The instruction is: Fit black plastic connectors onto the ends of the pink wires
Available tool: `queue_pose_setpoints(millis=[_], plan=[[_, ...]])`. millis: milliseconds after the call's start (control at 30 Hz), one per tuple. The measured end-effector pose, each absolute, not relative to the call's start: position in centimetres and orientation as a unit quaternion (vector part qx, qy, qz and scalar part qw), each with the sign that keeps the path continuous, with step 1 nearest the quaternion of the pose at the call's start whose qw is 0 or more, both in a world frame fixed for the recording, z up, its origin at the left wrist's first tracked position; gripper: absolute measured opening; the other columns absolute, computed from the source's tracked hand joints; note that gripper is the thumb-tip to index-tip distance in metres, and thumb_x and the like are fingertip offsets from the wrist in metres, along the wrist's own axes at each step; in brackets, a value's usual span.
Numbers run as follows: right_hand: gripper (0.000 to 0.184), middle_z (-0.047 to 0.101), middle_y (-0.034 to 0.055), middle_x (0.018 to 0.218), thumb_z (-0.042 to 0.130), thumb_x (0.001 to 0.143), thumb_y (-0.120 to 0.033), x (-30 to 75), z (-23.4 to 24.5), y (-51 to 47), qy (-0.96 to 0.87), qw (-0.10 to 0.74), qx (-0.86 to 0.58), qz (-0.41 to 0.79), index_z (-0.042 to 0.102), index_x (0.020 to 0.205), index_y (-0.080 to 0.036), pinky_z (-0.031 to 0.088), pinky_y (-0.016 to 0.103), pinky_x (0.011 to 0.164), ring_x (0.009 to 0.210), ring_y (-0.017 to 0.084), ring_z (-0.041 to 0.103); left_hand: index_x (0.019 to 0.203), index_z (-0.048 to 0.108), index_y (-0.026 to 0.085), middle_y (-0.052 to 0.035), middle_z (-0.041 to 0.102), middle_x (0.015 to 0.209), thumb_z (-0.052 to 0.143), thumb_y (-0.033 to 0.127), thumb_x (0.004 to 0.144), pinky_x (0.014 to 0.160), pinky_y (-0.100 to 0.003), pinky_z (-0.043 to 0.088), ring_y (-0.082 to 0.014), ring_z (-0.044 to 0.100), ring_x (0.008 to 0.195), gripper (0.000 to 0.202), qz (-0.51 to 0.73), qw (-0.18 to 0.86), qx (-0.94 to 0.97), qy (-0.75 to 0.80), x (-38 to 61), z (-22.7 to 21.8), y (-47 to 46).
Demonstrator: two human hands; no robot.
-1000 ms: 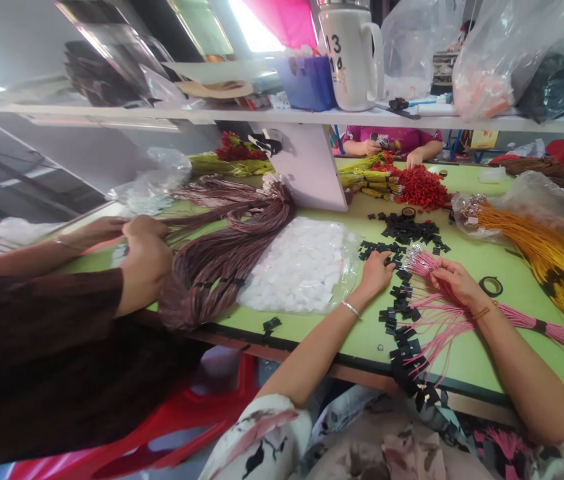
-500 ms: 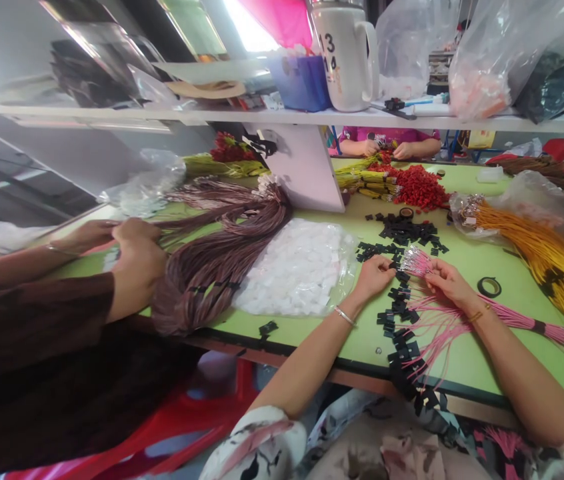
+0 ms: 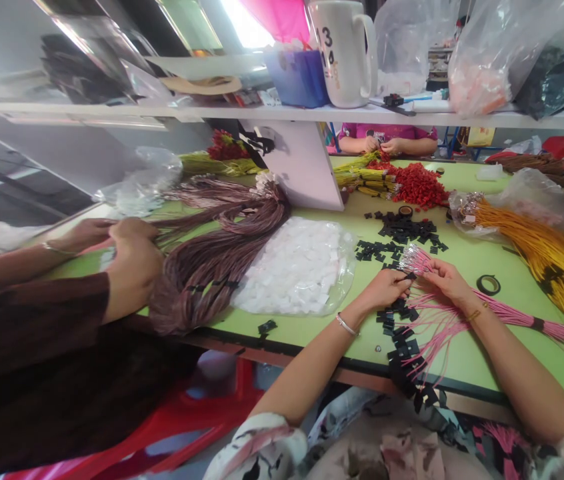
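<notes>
My left hand pinches a small black connector piece right by the tips of the pink wires. My right hand is closed on the front end of that pink wire bundle, which fans out across the green table toward me and runs off to the right. Loose black connector pieces lie scattered just beyond both hands. A row of pink wires with black pieces on their ends hangs over the table's near edge.
A bag of white pieces lies left of my hands. A person on the left handles brown wires. Yellow wires, a tape roll, red pieces, another worker's hands and a shelf with a jug surround the spot.
My left hand came back from the scattered black pieces to meet the right hand at the pink wire tips, now pinching a black piece.
</notes>
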State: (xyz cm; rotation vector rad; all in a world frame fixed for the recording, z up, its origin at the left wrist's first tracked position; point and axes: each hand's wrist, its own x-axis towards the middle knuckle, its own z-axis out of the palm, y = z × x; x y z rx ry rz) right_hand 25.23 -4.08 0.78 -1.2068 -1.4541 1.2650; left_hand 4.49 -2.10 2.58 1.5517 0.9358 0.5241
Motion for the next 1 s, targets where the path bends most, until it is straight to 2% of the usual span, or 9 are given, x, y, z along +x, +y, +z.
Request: queue_pose_setpoints(millis=[233,367,500,633,733,900,1000], plan=[[0.043,0.057,-0.0005,0.068,0.072,0.074,-0.061,25.1,0.8,-4.2,-0.579,0.421,-0.468,0.518,0.06,0.085,-0.021,0.04,0.029,0.059,0.064,0.016,0.051,0.077,0.067,0.012,-0.0049,0.071,0.07,0.069,0.045,0.08,0.07,-0.031,0.056,-0.017,0.067,0.065,0.033,0.204,0.675,0.617,0.351,5.0,2.2,-2.2],[0.044,0.055,-0.0019,0.066,0.07,0.076,-0.062,25.0,0.9,-4.3,-0.585,0.414,-0.467,0.518,0.059,0.086,-0.021,0.038,0.027,0.056,0.061,0.015,0.048,0.08,0.062,0.013,-0.0042,0.068,0.067,0.065,0.046,0.084,0.068,-0.029,0.056,-0.0157,0.068,0.064,0.034,0.201,0.695,0.605,0.333,5.1,2.1,-2.3],[0.045,0.048,-0.0038,0.062,0.07,0.076,-0.062,24.9,0.9,-4.2,-0.609,0.396,-0.489,0.482,0.055,0.075,-0.02,0.033,0.026,0.053,0.057,0.012,0.041,0.078,0.061,0.013,-0.0026,0.065,0.063,0.063,0.043,0.087,0.061,-0.025,0.054,-0.0125,0.064,0.058,0.032,0.196,0.674,0.63,0.334,5.3,1.8,-2.4],[0.044,0.041,-0.0052,0.061,0.067,0.079,-0.059,24.7,0.9,-4.3,-0.622,0.392,-0.503,0.454,0.048,0.069,-0.02,0.027,0.025,0.052,0.056,0.01,0.033,0.078,0.065,0.012,-0.0035,0.067,0.066,0.069,0.036,0.082,0.063,-0.026,0.053,-0.0132,0.064,0.06,0.024,0.274,0.667,0.588,0.367,5.9,1.1,-2.4],[0.041,0.041,-0.0053,0.06,0.068,0.08,-0.057,24.5,0.9,-4.4,-0.615,0.388,-0.501,0.47,0.051,0.073,-0.02,0.027,0.025,0.052,0.055,0.01,0.033,0.085,0.068,0.011,-0.0037,0.068,0.068,0.074,0.032,0.079,0.064,-0.025,0.053,-0.0113,0.063,0.061,0.022,0.347,0.679,0.514,0.394,6.2,0.6,-2.4],[0.036,0.048,-0.0041,0.064,0.068,0.08,-0.054,24.5,0.8,-4.4,-0.564,0.423,-0.473,0.529,0.053,0.079,-0.021,0.03,0.026,0.054,0.056,0.011,0.039,0.098,0.063,0.012,0.0002,0.064,0.066,0.077,0.032,0.076,0.052,-0.019,0.047,-0.008,0.059,0.053,0.033,0.375,0.693,0.463,0.405,6.2,0.6,-2.7],[0.035,0.05,-0.0038,0.065,0.065,0.082,-0.053,24.6,0.9,-4.4,-0.562,0.422,-0.473,0.532,0.053,0.08,-0.021,0.029,0.026,0.054,0.056,0.011,0.039,0.094,0.058,0.014,0.0018,0.063,0.061,0.078,0.037,0.074,0.046,-0.018,0.044,-0.008,0.056,0.047,0.036,0.373,0.699,0.458,0.405,6.3,0.7,-2.8]])
